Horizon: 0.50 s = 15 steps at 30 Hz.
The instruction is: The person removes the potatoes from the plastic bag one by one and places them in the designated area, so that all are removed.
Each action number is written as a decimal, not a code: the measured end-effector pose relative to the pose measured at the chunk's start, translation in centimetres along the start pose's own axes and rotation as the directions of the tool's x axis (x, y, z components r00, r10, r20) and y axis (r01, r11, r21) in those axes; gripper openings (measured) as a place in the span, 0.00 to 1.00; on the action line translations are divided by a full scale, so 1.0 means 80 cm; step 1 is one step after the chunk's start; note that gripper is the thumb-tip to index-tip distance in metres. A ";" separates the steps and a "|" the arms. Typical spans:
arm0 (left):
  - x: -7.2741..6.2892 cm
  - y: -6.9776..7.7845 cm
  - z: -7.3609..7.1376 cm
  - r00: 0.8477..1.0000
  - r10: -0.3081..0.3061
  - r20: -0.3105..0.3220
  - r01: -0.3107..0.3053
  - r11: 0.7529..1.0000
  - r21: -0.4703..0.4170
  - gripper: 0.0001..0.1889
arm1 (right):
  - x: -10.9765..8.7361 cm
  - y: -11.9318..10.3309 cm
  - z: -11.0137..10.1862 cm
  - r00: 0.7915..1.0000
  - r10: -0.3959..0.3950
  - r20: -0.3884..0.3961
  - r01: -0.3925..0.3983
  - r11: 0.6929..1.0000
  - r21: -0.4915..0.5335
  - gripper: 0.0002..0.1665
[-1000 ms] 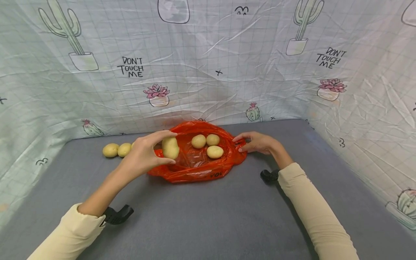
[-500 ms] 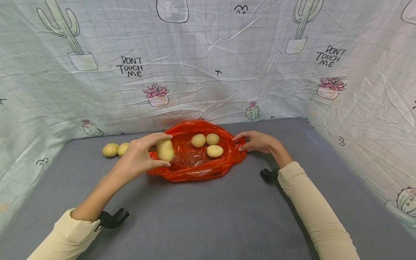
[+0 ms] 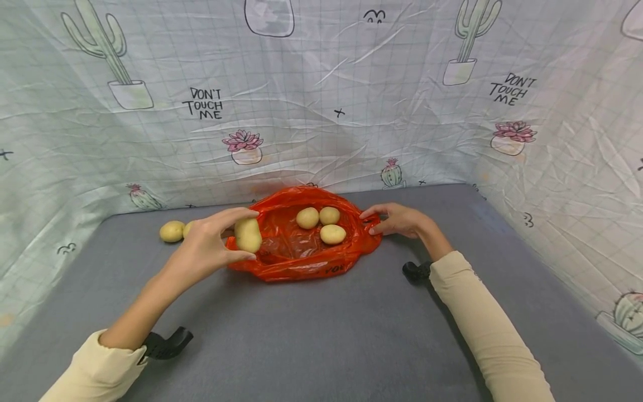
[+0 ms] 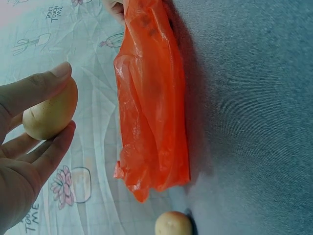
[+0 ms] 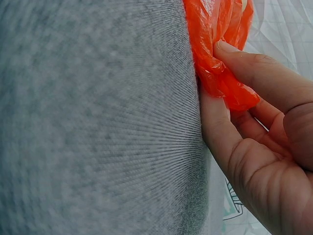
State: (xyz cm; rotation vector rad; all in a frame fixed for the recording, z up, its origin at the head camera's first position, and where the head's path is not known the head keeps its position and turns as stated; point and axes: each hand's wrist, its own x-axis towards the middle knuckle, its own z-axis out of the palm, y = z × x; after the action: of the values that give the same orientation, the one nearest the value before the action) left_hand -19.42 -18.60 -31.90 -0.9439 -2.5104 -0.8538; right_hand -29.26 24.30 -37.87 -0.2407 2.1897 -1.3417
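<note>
In the head view my left hand (image 3: pixel 207 241) grips a potato (image 3: pixel 248 235) between thumb and fingers, over the left end of a red plastic bag (image 3: pixel 288 272). The left wrist view shows this potato (image 4: pixel 53 111) raised off the table, apart from the bag (image 4: pixel 151 98). The bag lies with its mouth spread, and inside are three potatoes, one of them the front potato (image 3: pixel 332 234). At the bag's right end my right hand (image 3: pixel 399 220) pinches the gathered plastic; the right wrist view shows the crumpled bag end (image 5: pixel 222 81) between its fingers.
On the grey table (image 3: pixel 321 335), left of the bag, a loose potato (image 3: pixel 172 231) lies beside another potato (image 3: pixel 188 228) partly hidden behind my left hand. A printed cloth (image 3: pixel 321 139) hangs at the back and sides.
My left hand has moved left with the potato, from over the bag's opening to its left edge, covering more of the loose potatoes. The right hand keeps its place at the bag.
</note>
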 end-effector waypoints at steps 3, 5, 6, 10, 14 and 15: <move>-0.002 -0.002 0.000 1.000 -0.008 -0.001 0.008 1.000 -0.005 0.40 | -0.001 0.001 -0.001 1.000 -0.002 -0.002 0.002 1.000 -0.003 0.32; -0.003 -0.004 0.000 1.000 -0.013 -0.002 0.013 1.000 -0.004 0.40 | 0.000 0.002 -0.001 1.000 -0.001 -0.006 0.001 1.000 -0.004 0.32; -0.004 -0.005 0.000 1.000 -0.016 -0.001 0.016 1.000 -0.008 0.40 | 0.000 0.002 -0.001 1.000 0.000 -0.008 -0.001 1.000 -0.005 0.32; -0.007 -0.009 -0.001 1.000 -0.017 0.000 0.017 1.000 -0.017 0.40 | 0.002 0.003 -0.001 1.000 0.006 -0.013 -0.006 1.000 -0.010 0.31; -0.013 -0.013 -0.004 1.000 -0.011 -0.002 0.011 1.000 -0.013 0.40 | 0.002 0.004 -0.001 1.000 0.004 -0.010 -0.004 1.000 -0.008 0.31; -0.014 -0.013 -0.005 1.000 -0.008 -0.001 0.008 1.000 -0.011 0.40 | 0.002 0.004 0.000 1.000 0.004 -0.011 -0.004 1.000 -0.006 0.31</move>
State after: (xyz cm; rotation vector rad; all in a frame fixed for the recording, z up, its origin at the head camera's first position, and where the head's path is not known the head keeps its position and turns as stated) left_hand -19.28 -20.03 -32.62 -0.9367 -2.5131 -0.8710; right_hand -29.38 24.42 -38.21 -0.2317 2.2027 -1.3376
